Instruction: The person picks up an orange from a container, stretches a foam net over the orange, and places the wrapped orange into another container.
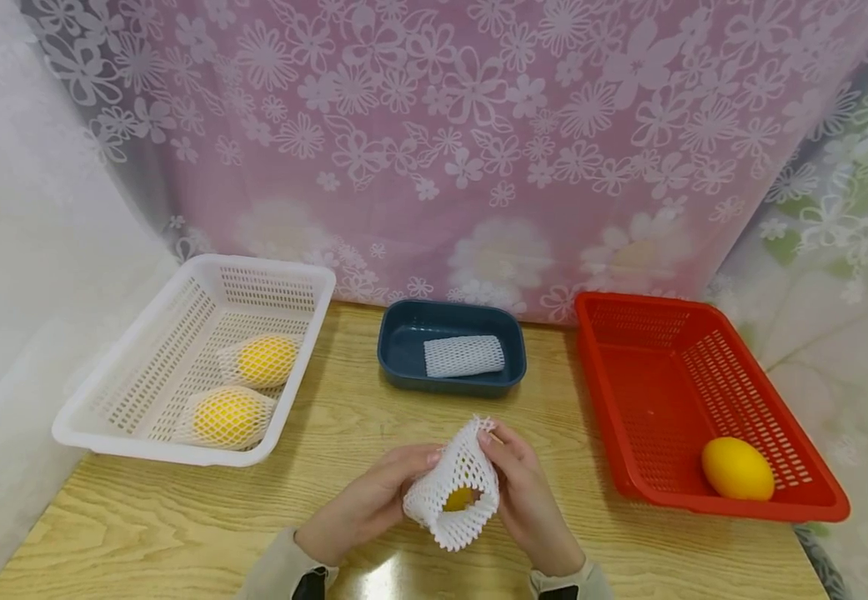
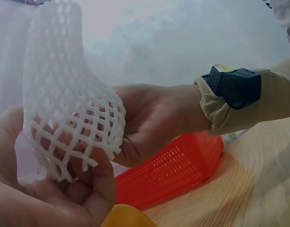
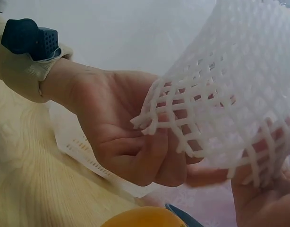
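Note:
A white foam net sleeve (image 1: pixel 458 467) is held between both hands over the table, its wide end spread toward me. My left hand (image 1: pixel 370 502) grips the sleeve's left side, and my right hand (image 1: pixel 527 498) pinches its right side near the top. Through the opening a bit of a yellow fruit (image 1: pixel 458 500) shows. Both wrist views catch that fruit low in the frame, apart from the net (image 2: pixel 55 56); most of it is hidden. Some fingers show through the mesh (image 3: pixel 211 94) in the wrist views.
At left, a white basket (image 1: pixel 73 429) holds two yellow fruits (image 1: pixel 227 418) in foam nets. A blue tray (image 1: pixel 403 333) at the back holds a flat foam net (image 1: pixel 465 357). The red basket (image 1: pixel 629 400) at right contains one bare yellow fruit (image 1: pixel 737 469).

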### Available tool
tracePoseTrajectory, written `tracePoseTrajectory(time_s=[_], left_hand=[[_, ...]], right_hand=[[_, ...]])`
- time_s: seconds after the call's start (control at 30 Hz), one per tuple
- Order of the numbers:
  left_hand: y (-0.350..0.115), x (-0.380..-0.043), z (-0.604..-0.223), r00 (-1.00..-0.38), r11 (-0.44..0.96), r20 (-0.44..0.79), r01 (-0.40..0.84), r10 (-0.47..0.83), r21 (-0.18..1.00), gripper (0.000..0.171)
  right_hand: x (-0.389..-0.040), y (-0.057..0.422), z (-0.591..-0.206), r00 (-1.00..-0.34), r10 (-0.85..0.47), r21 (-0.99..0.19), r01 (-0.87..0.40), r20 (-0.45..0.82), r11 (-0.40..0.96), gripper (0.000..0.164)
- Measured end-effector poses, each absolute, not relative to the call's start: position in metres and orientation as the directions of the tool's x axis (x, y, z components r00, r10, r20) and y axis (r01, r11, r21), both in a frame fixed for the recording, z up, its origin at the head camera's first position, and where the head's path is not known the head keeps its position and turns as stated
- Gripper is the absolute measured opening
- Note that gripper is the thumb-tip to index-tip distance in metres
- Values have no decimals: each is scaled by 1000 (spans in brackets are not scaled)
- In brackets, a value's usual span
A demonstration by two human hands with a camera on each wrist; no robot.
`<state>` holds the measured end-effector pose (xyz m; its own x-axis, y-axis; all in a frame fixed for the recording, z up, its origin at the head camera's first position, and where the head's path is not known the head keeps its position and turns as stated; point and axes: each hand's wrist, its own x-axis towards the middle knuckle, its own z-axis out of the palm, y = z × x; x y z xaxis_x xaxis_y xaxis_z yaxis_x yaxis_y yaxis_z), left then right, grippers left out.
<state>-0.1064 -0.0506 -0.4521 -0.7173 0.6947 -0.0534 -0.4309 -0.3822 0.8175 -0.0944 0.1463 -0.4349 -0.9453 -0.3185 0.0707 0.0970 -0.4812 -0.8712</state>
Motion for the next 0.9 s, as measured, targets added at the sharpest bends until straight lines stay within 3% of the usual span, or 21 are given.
tracePoseTrajectory(time_s=[0.17, 0.37, 0.6, 0.7, 0.9], left_hand=[[-49, -105, -451, -732, -462, 23, -405, 681, 789, 23], [-51, -111, -451, -837, -689, 100, -370, 539, 623, 26], [-49, -117, -459, -924, -680, -51, -314, 378, 663, 21], [-48, -121, -464, -920, -631, -139, -356, 367, 689, 19], [-53, -128, -475, -873, -539, -271, -468, 406, 700, 22]], right_hand=[[-95, 145, -430, -958, -288, -894, 129, 0, -430, 15], [-98, 144, -436, -975, -215, -894, 148, -60, -423, 8], [-105, 148, -449, -980, -131, -896, 193, -153, -400, 18], [-109, 152, -454, -976, -110, -883, 215, -186, -416, 22], [-115, 160, -473, -972, -84, -873, 233, -218, -428, 13]])
